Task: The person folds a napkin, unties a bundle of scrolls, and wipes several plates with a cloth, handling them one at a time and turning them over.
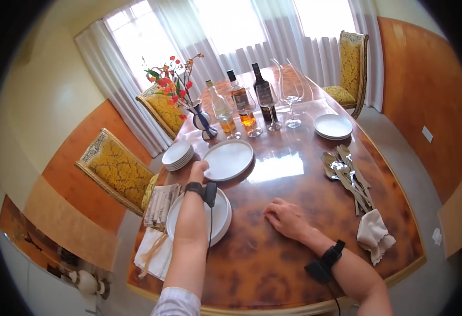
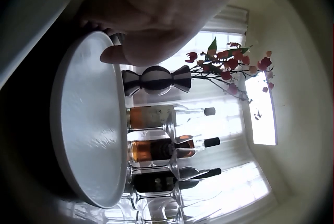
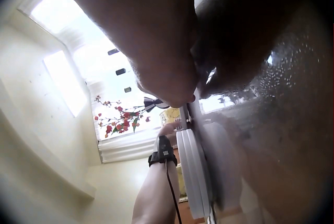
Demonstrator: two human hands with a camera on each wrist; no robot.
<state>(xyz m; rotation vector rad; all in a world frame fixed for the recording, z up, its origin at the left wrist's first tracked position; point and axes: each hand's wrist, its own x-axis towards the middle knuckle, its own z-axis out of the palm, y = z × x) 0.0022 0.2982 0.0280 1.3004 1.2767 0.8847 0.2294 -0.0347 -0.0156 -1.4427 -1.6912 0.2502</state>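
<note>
My left hand [image 1: 200, 168] is at the near left edge of a large white plate [image 1: 229, 159], its thumb lying over the rim in the left wrist view while the other fingers curl beside the edge. The plate is bare, close over the glossy table. Below my left forearm, more large white plates [image 1: 221, 221] are stacked, partly hidden by the arm. A stack of small white plates [image 1: 177, 155] stands just left of the hand. My right hand [image 1: 287, 217] rests on the tabletop with loosely curled fingers and nothing in it.
Bottles [image 1: 240, 100] and wine glasses [image 1: 292, 105] stand at the back, beside a striped vase [image 1: 203, 124] of red flowers. To the right are small plates [image 1: 333, 127], spoons and other cutlery [image 1: 349, 176], and a cloth napkin [image 1: 375, 236]. Folded napkins [image 1: 161, 206] lie left.
</note>
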